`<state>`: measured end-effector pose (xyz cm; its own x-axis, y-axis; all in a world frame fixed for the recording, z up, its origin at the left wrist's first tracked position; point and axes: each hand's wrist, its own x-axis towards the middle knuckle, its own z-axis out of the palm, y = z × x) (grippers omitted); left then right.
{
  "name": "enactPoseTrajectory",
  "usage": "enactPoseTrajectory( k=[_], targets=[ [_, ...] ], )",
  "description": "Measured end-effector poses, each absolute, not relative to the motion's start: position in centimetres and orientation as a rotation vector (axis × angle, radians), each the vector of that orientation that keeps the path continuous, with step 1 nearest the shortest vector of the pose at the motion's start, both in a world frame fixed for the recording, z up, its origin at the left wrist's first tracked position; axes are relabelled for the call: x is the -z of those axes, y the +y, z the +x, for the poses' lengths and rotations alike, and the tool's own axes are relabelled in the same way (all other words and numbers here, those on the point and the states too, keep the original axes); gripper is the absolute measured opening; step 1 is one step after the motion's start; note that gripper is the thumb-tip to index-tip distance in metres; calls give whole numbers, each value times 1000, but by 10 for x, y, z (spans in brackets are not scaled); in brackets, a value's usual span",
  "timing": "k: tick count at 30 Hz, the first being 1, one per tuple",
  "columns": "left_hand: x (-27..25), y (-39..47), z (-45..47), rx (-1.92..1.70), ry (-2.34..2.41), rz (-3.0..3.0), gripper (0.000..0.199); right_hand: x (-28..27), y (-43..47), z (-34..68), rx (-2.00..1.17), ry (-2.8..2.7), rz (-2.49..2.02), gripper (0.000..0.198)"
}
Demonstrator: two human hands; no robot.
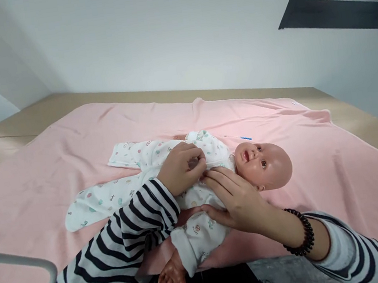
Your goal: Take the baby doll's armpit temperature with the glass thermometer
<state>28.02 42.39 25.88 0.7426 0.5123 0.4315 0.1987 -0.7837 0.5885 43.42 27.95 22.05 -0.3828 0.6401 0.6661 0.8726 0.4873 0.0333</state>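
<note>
First: How does the light fall?
Second: Softly and fairly evenly; the pale wall [160, 37] greys toward the upper left, faint shadows mark the pink blanket [317, 156], and the doll's head [279, 166] has a mild sheen.
First: Sharp?
Second: Mostly, with dark right-hand corners, a hazy lower right edge and wide-angle stretching.

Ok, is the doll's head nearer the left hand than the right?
No, the doll's head lies beside the right hand, while the left hand is farther toward its legs.
</note>
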Motion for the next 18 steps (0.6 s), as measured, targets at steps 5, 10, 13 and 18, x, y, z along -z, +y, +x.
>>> enactPoseTrajectory(
  k=[5, 10, 13, 18],
  targets=[
    [-262, 421, 278, -829, 528, 2259, 26, -216, 279, 434, 416, -2146, -1238, 40],
    [-264, 425, 272, -812, 471, 2261, 20, -218, 280, 434, 364, -2119, -1238, 26],
    [-265, 435, 265, -671, 395, 2309, 26, -217, 281, 434, 346, -2109, -1225, 12],
    [-265, 449, 254, -564, 326, 2289, 29, -215, 281, 436, 291, -2109, -1216, 8]
  ],
)
